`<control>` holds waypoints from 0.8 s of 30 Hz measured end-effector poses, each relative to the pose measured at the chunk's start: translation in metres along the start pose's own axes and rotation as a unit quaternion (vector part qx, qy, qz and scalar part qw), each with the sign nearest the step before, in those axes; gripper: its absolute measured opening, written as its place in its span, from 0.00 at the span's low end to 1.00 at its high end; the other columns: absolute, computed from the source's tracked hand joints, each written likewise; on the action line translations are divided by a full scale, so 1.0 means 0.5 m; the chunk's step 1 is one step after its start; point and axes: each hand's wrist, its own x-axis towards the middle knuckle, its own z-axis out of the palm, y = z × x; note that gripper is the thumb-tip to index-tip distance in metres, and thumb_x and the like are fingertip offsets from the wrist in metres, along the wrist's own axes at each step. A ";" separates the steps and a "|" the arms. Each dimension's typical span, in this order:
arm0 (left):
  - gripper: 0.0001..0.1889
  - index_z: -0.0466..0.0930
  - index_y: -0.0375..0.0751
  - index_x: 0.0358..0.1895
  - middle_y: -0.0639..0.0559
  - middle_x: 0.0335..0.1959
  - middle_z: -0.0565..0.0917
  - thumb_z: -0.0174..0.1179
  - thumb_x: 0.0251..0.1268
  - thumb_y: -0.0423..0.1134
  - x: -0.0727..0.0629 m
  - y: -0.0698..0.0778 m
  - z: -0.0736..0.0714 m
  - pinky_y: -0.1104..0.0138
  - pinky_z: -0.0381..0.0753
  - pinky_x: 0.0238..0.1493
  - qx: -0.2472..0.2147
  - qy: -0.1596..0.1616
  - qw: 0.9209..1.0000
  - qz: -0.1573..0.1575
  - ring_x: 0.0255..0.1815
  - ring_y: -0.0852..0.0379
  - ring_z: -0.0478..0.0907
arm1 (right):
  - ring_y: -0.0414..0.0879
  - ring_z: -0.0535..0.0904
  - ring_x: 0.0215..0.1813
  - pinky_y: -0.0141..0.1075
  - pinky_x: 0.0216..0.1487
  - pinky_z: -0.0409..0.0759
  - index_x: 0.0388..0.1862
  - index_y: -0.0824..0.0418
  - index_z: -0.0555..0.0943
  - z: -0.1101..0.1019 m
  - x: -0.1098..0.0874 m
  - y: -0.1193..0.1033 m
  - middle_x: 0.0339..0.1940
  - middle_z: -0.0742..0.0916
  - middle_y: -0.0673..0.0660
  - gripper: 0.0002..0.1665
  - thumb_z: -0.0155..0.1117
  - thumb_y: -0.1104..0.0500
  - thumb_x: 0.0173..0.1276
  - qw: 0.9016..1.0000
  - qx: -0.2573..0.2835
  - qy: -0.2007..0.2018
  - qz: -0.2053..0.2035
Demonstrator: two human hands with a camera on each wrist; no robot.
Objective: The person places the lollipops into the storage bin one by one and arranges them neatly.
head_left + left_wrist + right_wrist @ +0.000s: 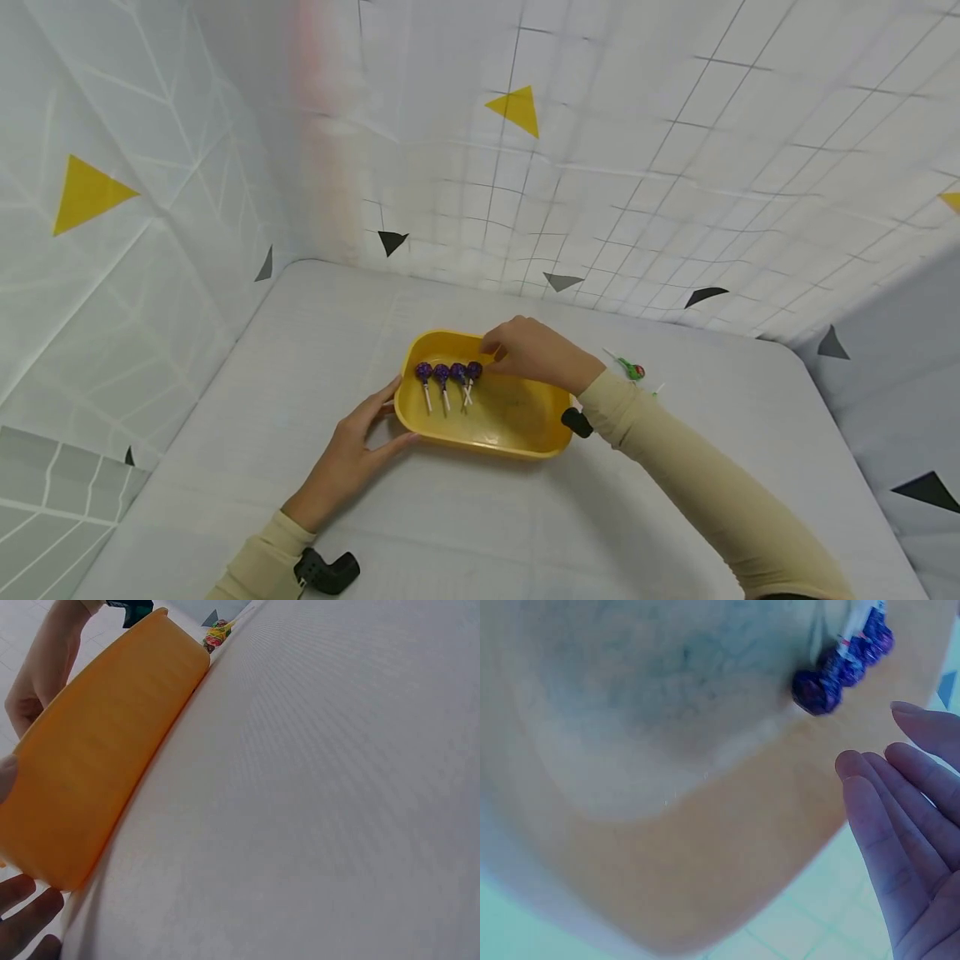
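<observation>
A yellow plastic tray (517,421) with raised sides sits on the white table. Several lollipops (442,375) in purple wrappers lie side by side in its left half, white sticks toward the near side; two sticks cross. My left hand (352,446) holds the tray's left end, thumb at the near side and fingers around the left side. Over the far rim hovers my right hand (536,350), just right of the rightmost purple lollipop (817,691). In the right wrist view its fingertips (851,761) are apart from the candy, with nothing between thumb and fingers.
A lollipop in a green and red wrapper (632,368) lies on the table right of the tray, beyond the right forearm. Another green bit (657,390) shows beside the sleeve, mostly hidden. White patterned cloth walls (450,167) rise behind and at both sides.
</observation>
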 end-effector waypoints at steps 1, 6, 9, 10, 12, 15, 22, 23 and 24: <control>0.47 0.57 0.56 0.82 0.56 0.80 0.67 0.72 0.63 0.55 0.000 0.000 0.000 0.63 0.72 0.77 0.000 0.000 1.000 -0.001 0.72 0.54 0.76 | 0.48 0.90 0.50 0.42 0.57 0.90 0.55 0.63 0.88 -0.004 -0.006 0.002 0.53 0.91 0.59 0.17 0.71 0.59 0.70 1.000 0.005 0.005 0.000; 0.46 0.57 0.55 0.83 0.54 0.80 0.67 0.72 0.64 0.54 0.001 0.000 0.000 0.62 0.73 0.77 0.004 -0.002 1.000 0.001 0.71 0.53 0.77 | 0.50 0.91 0.50 0.45 0.57 0.91 0.55 0.64 0.87 -0.025 -0.042 0.014 0.53 0.91 0.61 0.16 0.71 0.59 0.71 0.999 0.032 0.023 -0.005; 0.46 0.58 0.54 0.83 0.53 0.80 0.67 0.72 0.64 0.53 0.001 -0.002 0.001 0.61 0.73 0.76 0.007 0.000 1.000 0.003 0.70 0.53 0.78 | 0.50 0.91 0.51 0.46 0.55 0.91 0.55 0.63 0.87 -0.038 -0.064 0.021 0.53 0.91 0.60 0.16 0.71 0.58 0.71 0.999 0.038 0.032 0.003; 0.46 0.58 0.54 0.83 0.53 0.80 0.68 0.72 0.64 0.53 0.001 -0.002 0.001 0.61 0.74 0.76 0.006 0.000 1.000 0.003 0.70 0.54 0.78 | 0.50 0.91 0.52 0.46 0.55 0.91 0.55 0.63 0.87 -0.043 -0.073 0.024 0.53 0.91 0.60 0.16 0.71 0.58 0.71 0.999 0.040 0.036 0.009; 0.46 0.57 0.55 0.83 0.53 0.80 0.67 0.71 0.64 0.54 0.002 -0.003 0.002 0.61 0.74 0.76 0.007 -0.001 1.000 0.004 0.70 0.54 0.78 | 0.51 0.90 0.52 0.46 0.54 0.92 0.55 0.63 0.88 -0.052 -0.092 0.030 0.53 0.92 0.59 0.17 0.72 0.58 0.71 0.998 0.042 0.045 0.021; 0.46 0.57 0.55 0.83 0.54 0.80 0.67 0.71 0.65 0.54 0.002 -0.004 0.003 0.61 0.73 0.77 0.007 -0.003 1.000 0.005 0.70 0.54 0.77 | 0.51 0.90 0.53 0.46 0.53 0.92 0.55 0.62 0.88 -0.063 -0.123 0.044 0.53 0.92 0.59 0.17 0.72 0.57 0.70 0.996 0.047 0.062 0.044; 0.47 0.56 0.57 0.83 0.54 0.80 0.66 0.73 0.64 0.49 0.002 -0.003 0.002 0.60 0.72 0.78 0.013 0.000 1.000 0.005 0.71 0.53 0.77 | 0.50 0.89 0.53 0.48 0.55 0.91 0.54 0.61 0.88 -0.060 -0.190 0.086 0.53 0.91 0.57 0.17 0.74 0.58 0.69 0.991 0.057 0.097 0.069; 0.47 0.56 0.57 0.83 0.54 0.81 0.66 0.73 0.64 0.48 0.002 -0.003 0.002 0.60 0.71 0.78 0.014 0.000 1.000 0.004 0.71 0.53 0.77 | 0.50 0.89 0.53 0.48 0.54 0.91 0.54 0.61 0.88 -0.057 -0.199 0.093 0.52 0.92 0.57 0.16 0.73 0.58 0.69 0.991 0.058 0.100 0.070; 0.47 0.56 0.56 0.83 0.54 0.81 0.66 0.74 0.64 0.48 0.002 -0.003 0.002 0.60 0.72 0.78 0.016 -0.001 1.000 0.004 0.71 0.53 0.77 | 0.50 0.89 0.53 0.48 0.54 0.92 0.54 0.60 0.88 -0.054 -0.209 0.099 0.52 0.92 0.56 0.16 0.73 0.59 0.69 0.990 0.059 0.101 0.072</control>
